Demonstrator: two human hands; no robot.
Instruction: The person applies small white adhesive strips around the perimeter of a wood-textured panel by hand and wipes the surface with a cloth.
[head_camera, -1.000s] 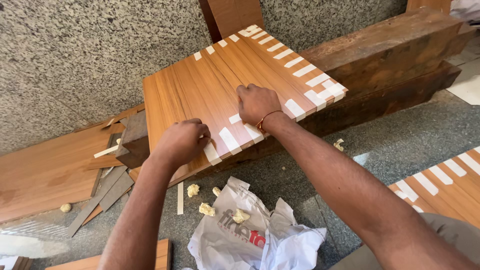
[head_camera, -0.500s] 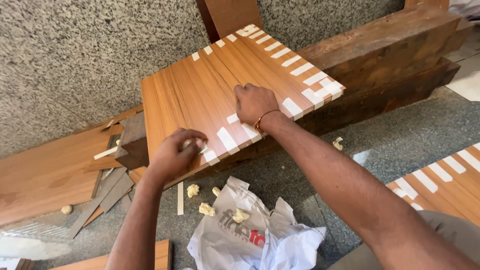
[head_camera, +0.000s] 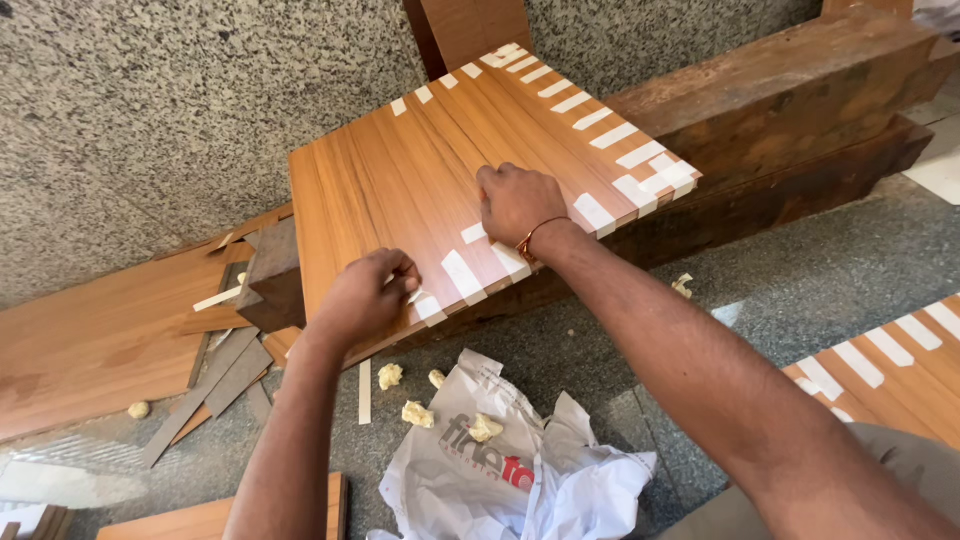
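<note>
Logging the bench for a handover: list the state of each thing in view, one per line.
Laminated wood panel: tilted, propped on dark timber beams, tape strips along its edges.
Left hand: closed, pinching a tape strip at the panel's near edge.
Right hand: pressed on the panel, holding nothing visible.
White plastic bag: crumpled on the floor.
Yellowish wads: loose, scattered on floor and bag.

bright even daylight, soft shadows, sharp focus, slight edge distortion

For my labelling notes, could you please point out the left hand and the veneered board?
left hand (head_camera: 365, 300), head view, back of the hand.
veneered board (head_camera: 400, 180), head view, bare top face.
</note>
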